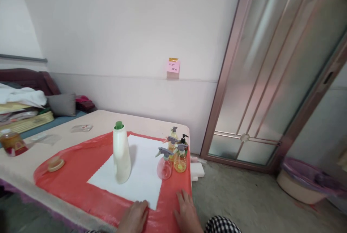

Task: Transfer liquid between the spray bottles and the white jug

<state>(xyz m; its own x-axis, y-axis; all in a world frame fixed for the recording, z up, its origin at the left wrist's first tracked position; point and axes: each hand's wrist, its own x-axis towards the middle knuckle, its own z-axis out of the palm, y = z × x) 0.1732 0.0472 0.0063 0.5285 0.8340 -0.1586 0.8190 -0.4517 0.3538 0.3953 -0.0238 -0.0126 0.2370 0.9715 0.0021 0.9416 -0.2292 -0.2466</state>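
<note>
My left hand point(135, 216) rests at the near edge of a white sheet point(143, 186), fingers stretched out and holding nothing. To its right, my right hand point(186, 212) lies on the red plastic sheet point(73, 171), fingers apart and nothing in it. A tall white bottle point(121, 157) with a green top point(118, 125) stands upright on the white sheet, apart from both hands. Beyond my right hand are a pink spray bottle point(164, 168), a yellow spray bottle point(180, 162), more spray bottles behind, and a dark pump bottle point(184, 142) partly hidden.
On the left of the table point(92, 117) are a jug of amber liquid point(13, 143), a clear packet point(81, 128) and a round beige object point(55, 164). Stacked bedding point(21, 99) lies beyond. A sliding glass door point(255, 81) and a purple-lined tub point(303, 182) are at right.
</note>
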